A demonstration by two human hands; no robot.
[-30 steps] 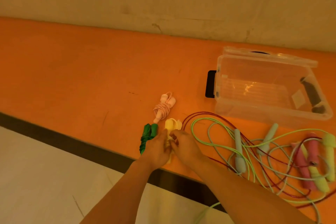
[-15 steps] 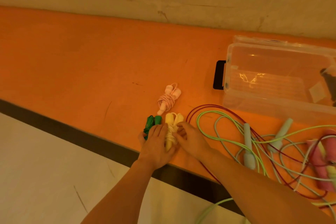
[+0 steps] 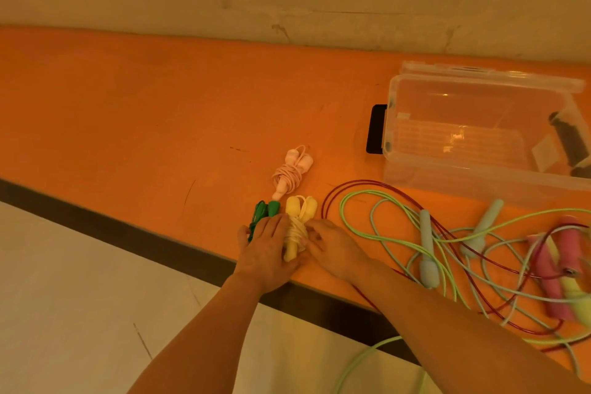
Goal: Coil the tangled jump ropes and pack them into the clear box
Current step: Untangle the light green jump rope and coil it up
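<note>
Table: orange top (image 3: pixel 160 112) fills the middle band of the frame, dark front edge running lower left to lower right, pale wall above.
Clear box: open box (image 3: pixel 479 150) sits upper right on the table, a dark handle-like piece inside at its right end; its lid (image 3: pixel 492 73) lies just behind it.
Tangle: loose green rope (image 3: pixel 358 201), dark red rope (image 3: pixel 332 192), two pale blue handles (image 3: pixel 427 249) and pink handles (image 3: pixel 572 246) spread across the right, between the hands and the box; one green strand hangs over the table edge at lower centre.
Right hand: right hand (image 3: pixel 335 249) rests at the bundle's right side, fingertips curled onto the wrapped cord.
Left hand: left hand (image 3: pixel 267 249) lies flat-fingered against the bundle's left side, partly covering the green bundle.
Yellow bundle: coiled yellow rope (image 3: pixel 295 227) lies between the two hands, lower centre, near the table edge.
Pink bundle: coiled pink rope (image 3: pixel 289 174) lies just above the yellow one.
Green bundle: coiled dark green rope (image 3: pixel 265 209) touches the yellow one's left.
</note>
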